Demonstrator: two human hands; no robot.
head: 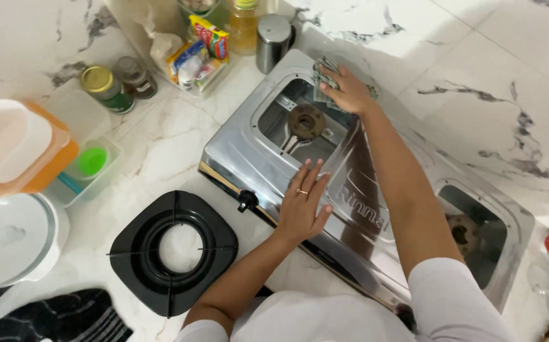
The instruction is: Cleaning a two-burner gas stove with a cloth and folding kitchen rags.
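Observation:
A stainless steel two-burner stove (249, 152) lies at an angle on the marble counter. My left hand (303, 202), with a ring on one finger, presses flat on the stove's top near its front edge and a black knob (246, 200). My right hand (349, 90) grips a crumpled greenish cloth (322, 79) at the far rim of the left burner well. That well is open, with the brown burner head (306, 122) exposed. The right burner well (477, 231) lies beyond my right forearm.
A black pan support (173, 250) lies on the counter left of the stove. Jars (106, 88), a metal canister (273, 41) and a tray of packets (198, 54) stand behind. White and orange containers (18, 149), a white lid (8, 240) and a dark striped cloth (65, 320) sit left.

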